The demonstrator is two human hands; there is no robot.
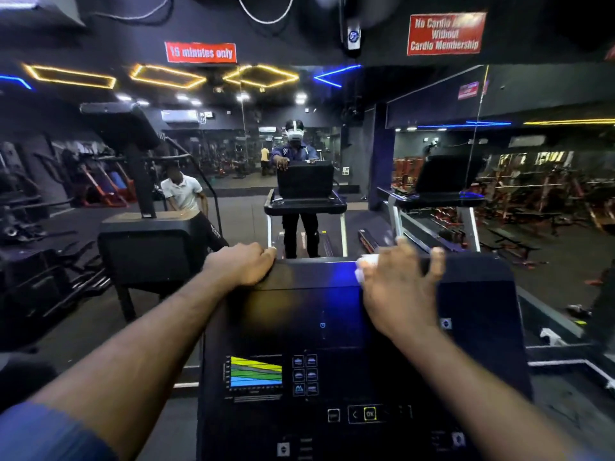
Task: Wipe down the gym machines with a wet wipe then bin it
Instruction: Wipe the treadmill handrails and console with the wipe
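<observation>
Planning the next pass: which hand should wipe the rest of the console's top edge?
Right. The right hand presses the white wipe on the console; the left hand only grips its corner.

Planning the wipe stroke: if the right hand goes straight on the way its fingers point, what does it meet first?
Nothing close: the right hand, pressing the wet wipe, sits at the top edge of the treadmill console. Beyond looks free up to the mirror; depth unclear.
</observation>
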